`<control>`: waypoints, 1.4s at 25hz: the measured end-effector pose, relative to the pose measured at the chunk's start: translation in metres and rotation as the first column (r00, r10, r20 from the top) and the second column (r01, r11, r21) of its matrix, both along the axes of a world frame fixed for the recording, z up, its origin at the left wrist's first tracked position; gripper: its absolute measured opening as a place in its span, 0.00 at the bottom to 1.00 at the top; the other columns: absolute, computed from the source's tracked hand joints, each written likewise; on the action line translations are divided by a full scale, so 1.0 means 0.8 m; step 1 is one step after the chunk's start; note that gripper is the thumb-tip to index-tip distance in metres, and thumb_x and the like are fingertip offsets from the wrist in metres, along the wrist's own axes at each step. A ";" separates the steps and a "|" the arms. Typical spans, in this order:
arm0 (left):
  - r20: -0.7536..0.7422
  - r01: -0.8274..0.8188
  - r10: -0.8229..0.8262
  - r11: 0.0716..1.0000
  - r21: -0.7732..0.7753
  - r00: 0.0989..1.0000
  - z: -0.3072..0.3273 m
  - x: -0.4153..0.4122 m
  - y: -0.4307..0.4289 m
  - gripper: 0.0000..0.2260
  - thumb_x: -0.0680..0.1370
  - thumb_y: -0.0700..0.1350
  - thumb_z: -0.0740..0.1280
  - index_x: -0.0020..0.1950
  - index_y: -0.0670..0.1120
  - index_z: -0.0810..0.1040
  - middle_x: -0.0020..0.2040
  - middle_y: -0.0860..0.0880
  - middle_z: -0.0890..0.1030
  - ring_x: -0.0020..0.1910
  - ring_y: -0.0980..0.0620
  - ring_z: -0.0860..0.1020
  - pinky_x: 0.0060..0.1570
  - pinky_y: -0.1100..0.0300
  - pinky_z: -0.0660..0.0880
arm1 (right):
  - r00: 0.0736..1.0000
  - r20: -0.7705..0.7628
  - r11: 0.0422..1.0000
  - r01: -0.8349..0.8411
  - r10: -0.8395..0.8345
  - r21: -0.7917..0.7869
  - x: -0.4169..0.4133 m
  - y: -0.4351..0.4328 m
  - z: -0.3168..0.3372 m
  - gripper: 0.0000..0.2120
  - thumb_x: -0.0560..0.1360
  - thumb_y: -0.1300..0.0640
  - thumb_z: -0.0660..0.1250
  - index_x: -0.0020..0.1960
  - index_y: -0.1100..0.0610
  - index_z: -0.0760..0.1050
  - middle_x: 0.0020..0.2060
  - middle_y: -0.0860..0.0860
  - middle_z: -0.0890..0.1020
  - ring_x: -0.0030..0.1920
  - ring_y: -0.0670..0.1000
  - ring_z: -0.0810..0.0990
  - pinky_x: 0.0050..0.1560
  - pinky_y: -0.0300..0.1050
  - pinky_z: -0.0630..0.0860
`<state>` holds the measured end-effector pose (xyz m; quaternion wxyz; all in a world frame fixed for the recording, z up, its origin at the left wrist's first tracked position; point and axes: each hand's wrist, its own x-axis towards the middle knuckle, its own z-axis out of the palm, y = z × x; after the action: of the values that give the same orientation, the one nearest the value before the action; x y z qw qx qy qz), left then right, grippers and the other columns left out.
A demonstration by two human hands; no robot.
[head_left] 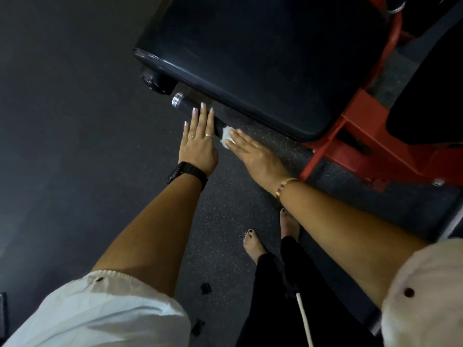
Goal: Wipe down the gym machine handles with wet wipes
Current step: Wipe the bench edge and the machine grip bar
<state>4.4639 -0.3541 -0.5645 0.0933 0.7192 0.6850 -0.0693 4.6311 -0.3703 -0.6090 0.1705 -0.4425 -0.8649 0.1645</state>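
Note:
A black machine handle (185, 103) with a silver end cap sticks out from under the dark seat pad (263, 58). My left hand (199, 139) lies flat on the handle's middle with its fingers straight and apart, holding nothing. My right hand (253, 154) presses a crumpled white wet wipe (226, 136) against the handle just right of the left hand. Most of the wipe is hidden under the right fingers.
The red machine frame (355, 136) runs from under the seat pad to the right. My bare feet (253, 244) stand on the dark speckled rubber floor (225, 209). Small black bits (206, 288) and a white cord (304, 319) lie on the floor near my legs.

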 end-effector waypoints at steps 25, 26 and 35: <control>0.089 0.301 -0.326 0.928 0.219 0.941 -0.013 0.034 0.016 0.24 0.79 0.48 0.51 0.75 0.45 0.63 0.75 0.45 0.64 0.74 0.46 0.62 0.74 0.46 0.48 | 0.980 -0.141 0.988 0.149 -0.144 0.030 0.034 -0.044 -0.028 0.25 0.72 0.70 0.62 0.69 0.61 0.70 0.69 0.58 0.71 0.68 0.55 0.71 0.69 0.41 0.63; 0.058 0.364 -0.380 0.913 0.185 0.923 -0.011 0.038 0.019 0.25 0.79 0.48 0.50 0.76 0.46 0.62 0.75 0.46 0.64 0.75 0.46 0.61 0.74 0.46 0.47 | 0.988 -0.087 0.992 0.128 -0.125 0.023 0.053 -0.061 -0.043 0.27 0.71 0.73 0.65 0.69 0.61 0.70 0.70 0.57 0.70 0.69 0.54 0.70 0.70 0.41 0.62; -0.159 0.463 -0.454 0.886 0.023 0.877 -0.026 0.073 0.010 0.24 0.81 0.53 0.48 0.77 0.51 0.57 0.78 0.50 0.57 0.78 0.49 0.50 0.73 0.48 0.38 | 0.446 -0.306 0.529 0.560 -0.841 -0.637 0.036 -0.047 -0.009 0.22 0.76 0.71 0.57 0.68 0.62 0.71 0.65 0.61 0.75 0.65 0.56 0.74 0.61 0.26 0.64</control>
<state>4.5227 -0.3463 -0.5856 0.0009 0.8561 0.5020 -0.1224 4.6596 -0.4082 -0.6164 0.3740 -0.7210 -0.4290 0.3953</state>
